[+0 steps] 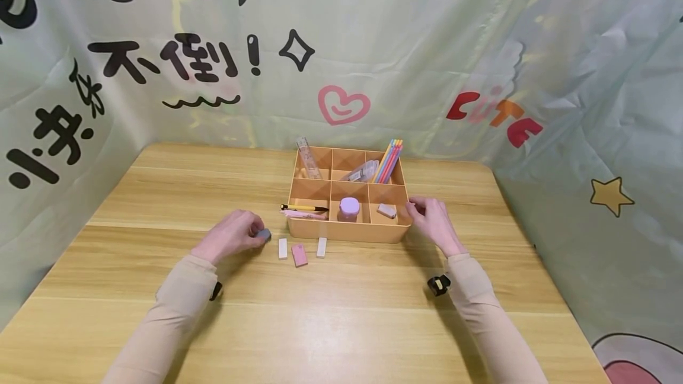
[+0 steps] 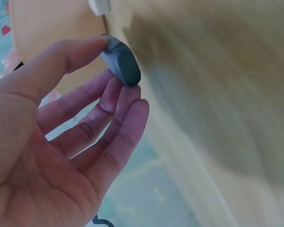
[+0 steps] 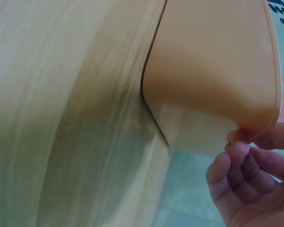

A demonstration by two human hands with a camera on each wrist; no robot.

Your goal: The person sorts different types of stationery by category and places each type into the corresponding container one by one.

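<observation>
Between thumb and fingertips, my left hand (image 1: 235, 232) pinches a grey-blue eraser (image 2: 127, 64) just above the table, left of the orange compartment box (image 1: 349, 232). My right hand (image 1: 434, 222) grips the rim at the box's right side, thumb on one face and curled fingers on the other, as the right wrist view shows. Before the box lie a white eraser (image 1: 283, 249), a pink eraser (image 1: 299, 255) and another white block (image 1: 321, 248). The front right compartment holds a small pale eraser (image 1: 386, 211). A purple-lidded jar (image 1: 349, 208) stands in the front middle one.
Pens (image 1: 304, 208) lie across the front left compartment, their ends over the rim. At the back are a clear ruler-like strip (image 1: 308, 159), a translucent lilac item (image 1: 363, 171) and colourful pencils (image 1: 388, 162). A printed cloth (image 1: 416, 64) hangs behind the wooden table (image 1: 341, 325).
</observation>
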